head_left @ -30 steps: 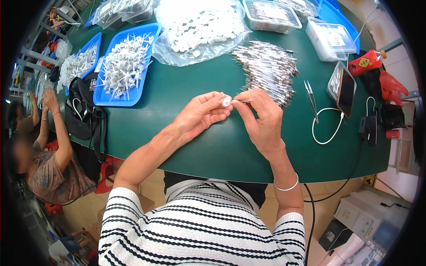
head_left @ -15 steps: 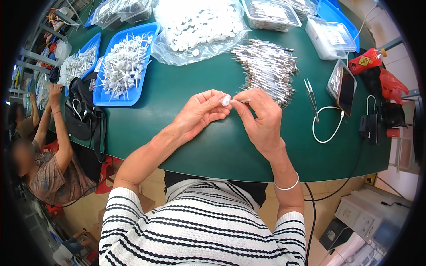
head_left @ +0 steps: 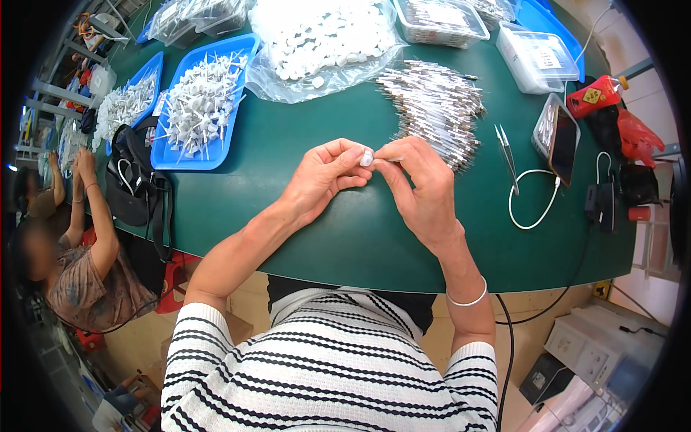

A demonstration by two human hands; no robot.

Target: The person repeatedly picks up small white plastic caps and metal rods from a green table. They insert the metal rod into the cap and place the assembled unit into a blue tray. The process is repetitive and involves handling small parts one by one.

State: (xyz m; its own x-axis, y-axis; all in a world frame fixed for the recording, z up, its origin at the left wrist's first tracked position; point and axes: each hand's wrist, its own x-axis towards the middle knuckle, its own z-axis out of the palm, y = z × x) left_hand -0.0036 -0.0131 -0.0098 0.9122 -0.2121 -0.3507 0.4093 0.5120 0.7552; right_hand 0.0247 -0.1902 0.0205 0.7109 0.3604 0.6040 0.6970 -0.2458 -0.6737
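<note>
My left hand (head_left: 322,176) pinches a small white plastic cap (head_left: 366,158) between thumb and forefinger, over the green table. Close against it, my right hand (head_left: 426,189) grips a thin, slender rod (head_left: 389,159) with thumb and forefinger, its end pointing at the cap. Whether the rod's tip sits inside the cap is too small to tell. Just beyond my right hand lies a heap of thin glassy rods with metal ends (head_left: 432,104). Loose white caps (head_left: 324,43) fill an open clear plastic bag (head_left: 268,85) at the far middle.
Left of the bag, a blue tray (head_left: 191,165) holds white pieces with thin stems; another blue tray stands beyond a black bag (head_left: 129,180). On the right are tweezers (head_left: 507,155), a phone (head_left: 563,150) with a white cable and clear boxes (head_left: 536,61). A co-worker (head_left: 90,255) sits at left.
The white cap has turned slightly between my left fingers, so its round face shows less. My right hand has shifted a little to the left, still gripping the rod.
</note>
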